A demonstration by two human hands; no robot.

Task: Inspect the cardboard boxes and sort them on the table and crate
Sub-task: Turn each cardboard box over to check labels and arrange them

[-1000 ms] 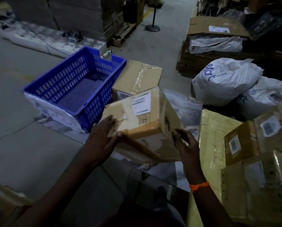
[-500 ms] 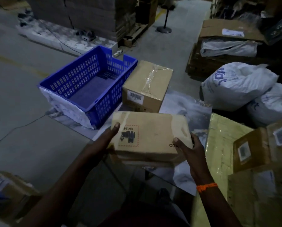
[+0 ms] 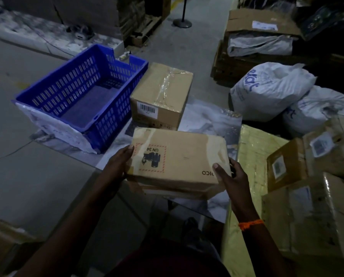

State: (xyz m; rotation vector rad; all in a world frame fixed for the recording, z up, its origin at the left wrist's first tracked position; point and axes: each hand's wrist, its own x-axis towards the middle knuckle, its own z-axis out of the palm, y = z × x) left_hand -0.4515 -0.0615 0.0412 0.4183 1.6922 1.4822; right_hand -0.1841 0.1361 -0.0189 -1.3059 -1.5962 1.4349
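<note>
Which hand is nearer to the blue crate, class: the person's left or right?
Left. The left hand grips the held box's edge on the side facing the blue crate, just short of its near corner. The right hand grips the opposite edge, farther away.

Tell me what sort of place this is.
Probably a parcel warehouse or sorting area: labelled cardboard boxes piled at the right, white courier sacks on the concrete floor, and a blue crate for sorting.
</note>
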